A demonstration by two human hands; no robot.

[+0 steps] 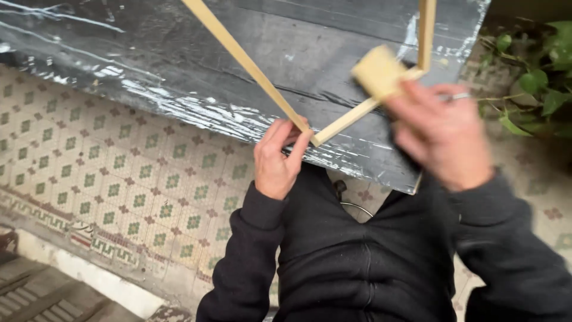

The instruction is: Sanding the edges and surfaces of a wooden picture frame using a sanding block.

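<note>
Head view: wooden frame (333, 128) pinched at centre corner by left hand (277, 158); block (378, 73) gripped, blurred, by right hand (441, 137) upper right; sanding judged midway.

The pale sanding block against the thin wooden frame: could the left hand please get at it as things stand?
Probably not freely: the left hand is pinching the thin wooden frame at its corner, and the right hand already holds the pale sanding block.

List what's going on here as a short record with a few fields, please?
Left hand: the left hand pinches the near corner of a thin pale wooden frame
Right hand: the right hand, blurred, presses a tan rectangular block against the frame
Surface: a black plastic-wrapped board
Floor: patterned green and cream tiles
Nearby: green leafy plant
</note>
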